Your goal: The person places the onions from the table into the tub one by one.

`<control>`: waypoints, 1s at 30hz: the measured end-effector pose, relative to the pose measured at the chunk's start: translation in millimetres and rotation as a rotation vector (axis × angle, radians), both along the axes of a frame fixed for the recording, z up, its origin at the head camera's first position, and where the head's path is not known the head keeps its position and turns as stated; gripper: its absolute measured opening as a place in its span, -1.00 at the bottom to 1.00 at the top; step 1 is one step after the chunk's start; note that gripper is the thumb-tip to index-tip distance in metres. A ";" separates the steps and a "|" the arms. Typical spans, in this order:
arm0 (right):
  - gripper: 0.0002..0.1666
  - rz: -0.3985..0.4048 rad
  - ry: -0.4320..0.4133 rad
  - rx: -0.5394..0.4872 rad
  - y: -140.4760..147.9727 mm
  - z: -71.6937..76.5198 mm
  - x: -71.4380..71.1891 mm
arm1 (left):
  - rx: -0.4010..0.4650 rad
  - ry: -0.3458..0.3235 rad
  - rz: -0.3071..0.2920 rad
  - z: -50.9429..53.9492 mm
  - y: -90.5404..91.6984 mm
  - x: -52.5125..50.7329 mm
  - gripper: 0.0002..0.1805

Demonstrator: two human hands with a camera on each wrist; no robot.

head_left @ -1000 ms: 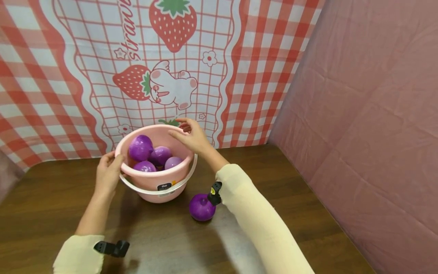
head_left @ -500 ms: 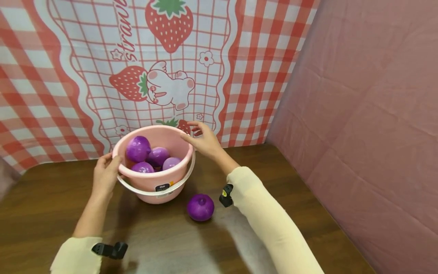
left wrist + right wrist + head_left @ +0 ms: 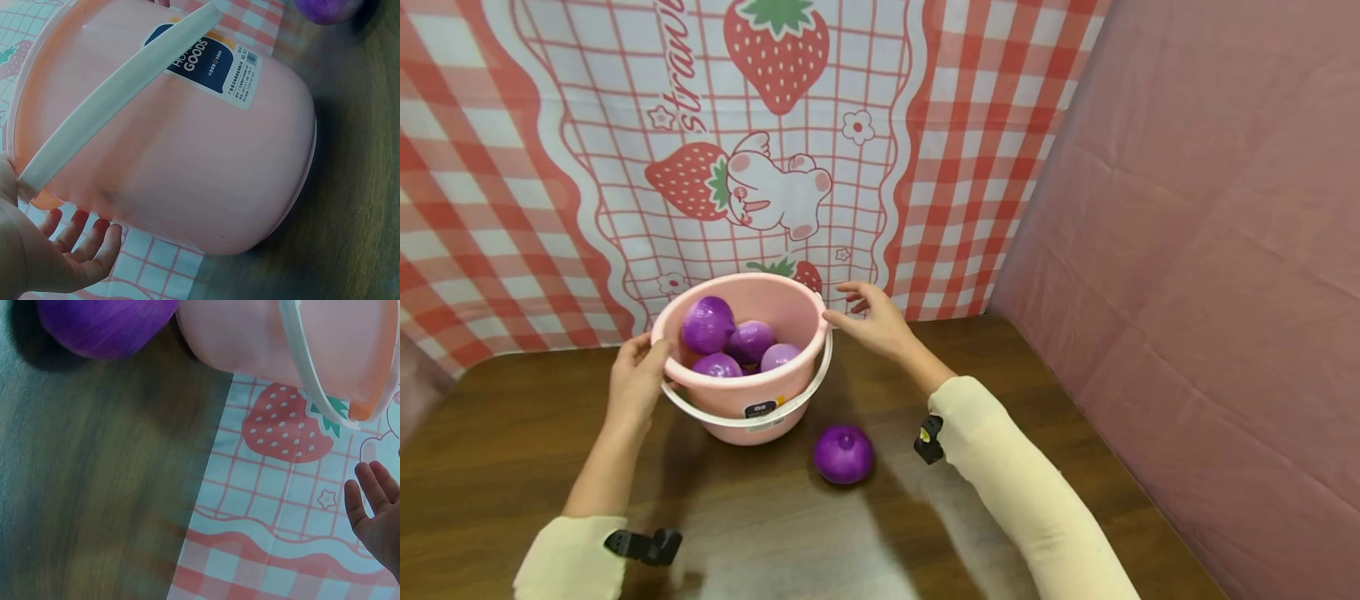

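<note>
A pink bucket (image 3: 707, 402) with a white handle (image 3: 797, 406) stands on the table, several purple onions (image 3: 708, 325) inside it. My left hand (image 3: 636, 379) holds the bucket's left rim, thumb over the top and fingers outside; in the left wrist view the hand (image 3: 56, 250) shows below the rim by the handle's end. At the right rim, my right hand (image 3: 880, 323) has loosely spread fingers, its thumb tip beside the rim; I cannot tell if it touches. One more purple onion (image 3: 843, 455) sits on the table, right of the bucket and in front of it.
The brown wooden table (image 3: 760, 517) carries everything. Behind it hangs a red-and-white checked cloth (image 3: 962, 167) with strawberries, and a pink cloth (image 3: 1210, 250) walls the right side. Each cream sleeve (image 3: 1022, 475) bears a small black wrist device.
My right hand has moved right, from above the bucket's inside to just beyond its right rim. The left hand stays on the rim, and the bucket and onions keep their places.
</note>
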State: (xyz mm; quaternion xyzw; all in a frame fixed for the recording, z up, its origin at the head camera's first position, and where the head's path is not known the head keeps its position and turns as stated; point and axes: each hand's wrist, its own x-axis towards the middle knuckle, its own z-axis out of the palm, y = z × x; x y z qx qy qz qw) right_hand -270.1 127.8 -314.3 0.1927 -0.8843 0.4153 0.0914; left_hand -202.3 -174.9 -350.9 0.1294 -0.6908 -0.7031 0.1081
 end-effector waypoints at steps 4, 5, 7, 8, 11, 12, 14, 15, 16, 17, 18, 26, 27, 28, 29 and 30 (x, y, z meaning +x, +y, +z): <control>-0.38 0.013 0.020 0.005 4.5 0.5 2.9 | -0.010 0.002 -0.007 1.0 1.1 -0.4 -0.33; -0.38 0.018 0.025 0.011 5.6 0.3 3.7 | -0.011 0.002 -0.009 1.0 1.3 -0.3 -0.33; -0.38 0.030 0.025 0.022 7.9 -1.0 5.4 | -0.015 0.000 -0.012 0.8 1.4 0.0 -0.32; -0.38 0.032 0.022 0.030 8.9 -1.9 6.2 | -0.016 -0.002 -0.013 0.6 1.3 0.2 -0.32; -0.37 0.036 0.010 0.042 11.7 -4.6 8.3 | -0.016 -0.002 -0.012 -0.4 1.1 0.4 -0.32; -0.36 0.038 0.008 0.044 12.6 -5.6 8.6 | -0.014 -0.002 -0.008 -0.7 0.8 0.3 -0.32; -0.36 0.042 0.006 0.049 14.2 -6.7 9.2 | -0.009 -0.002 0.002 -0.8 0.3 -0.2 -0.33; -0.37 0.044 0.004 0.049 15.2 -7.0 9.5 | -0.007 -0.001 0.008 -0.4 0.3 -0.5 -0.34; -0.37 0.044 0.002 0.050 16.5 -7.5 10.3 | -0.007 -0.002 0.010 -0.5 0.3 -0.6 -0.34; -0.38 0.042 0.000 0.053 17.8 -8.0 11.0 | -0.004 -0.001 0.012 -0.6 0.3 -0.8 -0.35; -0.38 0.041 -0.003 0.055 19.2 -8.5 11.7 | -0.003 0.000 0.012 -0.6 0.4 -1.0 -0.35; -0.38 0.055 -0.034 0.070 26.8 -15.5 18.7 | -0.005 -0.009 0.012 -1.0 0.5 -1.7 -0.34; -0.38 0.065 -0.038 0.069 27.3 -16.9 19.9 | 0.002 -0.009 0.013 -1.0 0.4 -1.5 -0.34; -0.38 0.072 -0.044 0.072 27.9 -18.3 21.3 | 0.008 -0.008 0.014 -0.9 0.3 -1.4 -0.34; -0.38 0.080 -0.049 0.076 28.3 -19.8 22.7 | 0.012 -0.007 0.017 -0.8 0.2 -1.2 -0.35; -0.38 0.088 -0.054 0.080 28.7 -21.4 24.1 | 0.017 -0.007 0.018 -0.9 0.2 -1.0 -0.35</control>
